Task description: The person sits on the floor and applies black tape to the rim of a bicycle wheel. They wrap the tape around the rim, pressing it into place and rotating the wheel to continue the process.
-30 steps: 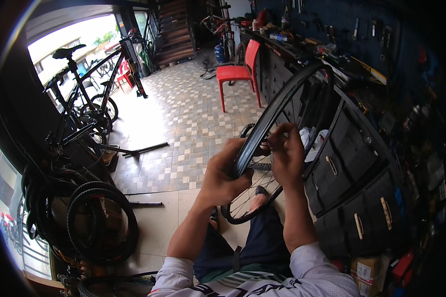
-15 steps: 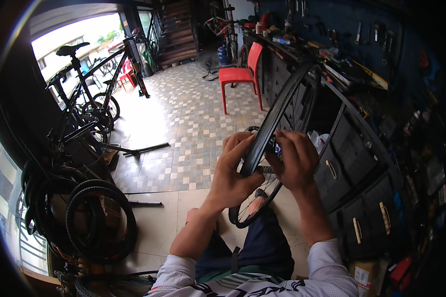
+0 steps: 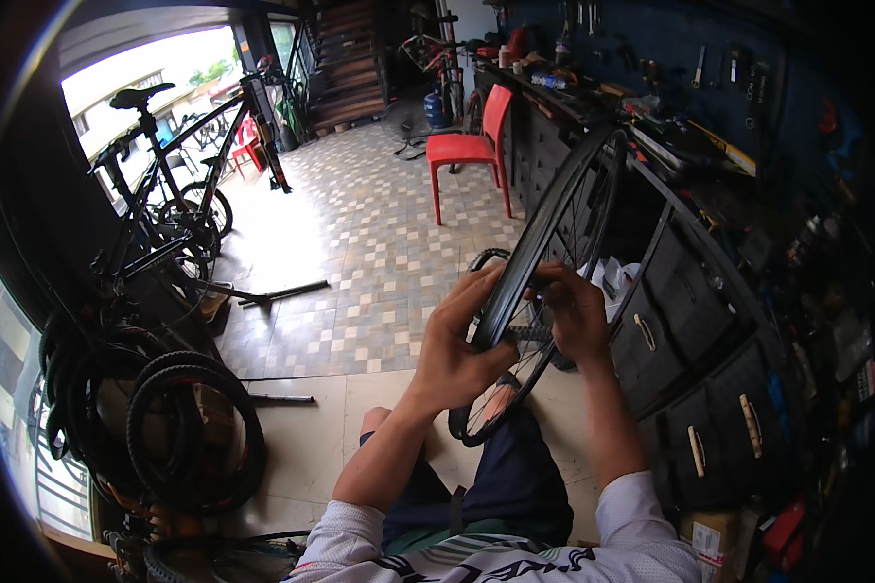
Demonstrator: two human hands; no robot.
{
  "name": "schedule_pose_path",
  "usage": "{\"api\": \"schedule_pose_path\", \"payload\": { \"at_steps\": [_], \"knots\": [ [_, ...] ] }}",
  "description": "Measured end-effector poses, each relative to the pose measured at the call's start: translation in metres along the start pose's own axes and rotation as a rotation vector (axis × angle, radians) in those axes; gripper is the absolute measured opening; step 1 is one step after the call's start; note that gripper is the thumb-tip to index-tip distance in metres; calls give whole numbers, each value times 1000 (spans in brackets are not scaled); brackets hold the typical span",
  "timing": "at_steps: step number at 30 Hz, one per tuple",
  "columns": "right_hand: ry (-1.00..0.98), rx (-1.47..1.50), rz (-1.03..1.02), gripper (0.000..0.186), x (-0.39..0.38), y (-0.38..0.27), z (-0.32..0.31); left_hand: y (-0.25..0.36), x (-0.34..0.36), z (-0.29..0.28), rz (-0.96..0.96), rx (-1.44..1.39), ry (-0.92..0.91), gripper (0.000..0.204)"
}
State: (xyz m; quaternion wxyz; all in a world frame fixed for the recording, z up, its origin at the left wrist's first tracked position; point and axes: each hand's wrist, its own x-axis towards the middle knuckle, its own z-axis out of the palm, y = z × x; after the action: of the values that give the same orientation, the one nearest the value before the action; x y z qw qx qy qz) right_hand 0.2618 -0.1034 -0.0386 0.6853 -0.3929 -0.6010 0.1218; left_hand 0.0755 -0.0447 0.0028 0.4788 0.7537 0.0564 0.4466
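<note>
A bicycle wheel (image 3: 540, 231) with a black rim and thin spokes stands tilted in front of me, its bare rim channel facing my left side. My left hand (image 3: 454, 342) is closed round the rim, with the thumb below and the fingers above. On the spoke side, my right hand (image 3: 576, 313) is closed with curled fingers close against the rim. What its fingertips pinch is dark and hidden, so I cannot make it out. My legs are behind the wheel's lower end.
Black tyres (image 3: 196, 432) are heaped at the left, below a bicycle frame (image 3: 170, 155). A red chair (image 3: 467, 151) stands ahead. Along the right runs a tool-strewn bench with dark drawers (image 3: 690, 301). Metal tubes (image 3: 287, 291) lie on the tiled floor.
My right hand has drawn slightly down and its fingers have curled in more, showing more of the spokes. My left hand keeps its grip on the rim, and the wheel is nearly still.
</note>
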Motion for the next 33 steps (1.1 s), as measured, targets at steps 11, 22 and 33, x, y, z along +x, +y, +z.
{"api": "schedule_pose_path", "payload": {
  "at_steps": [11, 22, 33],
  "knots": [
    [154, 25, 344, 66, -1, -28, 4, 7, -6, 21, 190, 208, 24, 60],
    [169, 143, 393, 46, -13, -31, -1, -24, 38, 2, 297, -70, -367, 32],
    [447, 93, -164, 59, -49, 27, 14, -16, 47, 9, 529, 232, -278, 37]
  ]
}}
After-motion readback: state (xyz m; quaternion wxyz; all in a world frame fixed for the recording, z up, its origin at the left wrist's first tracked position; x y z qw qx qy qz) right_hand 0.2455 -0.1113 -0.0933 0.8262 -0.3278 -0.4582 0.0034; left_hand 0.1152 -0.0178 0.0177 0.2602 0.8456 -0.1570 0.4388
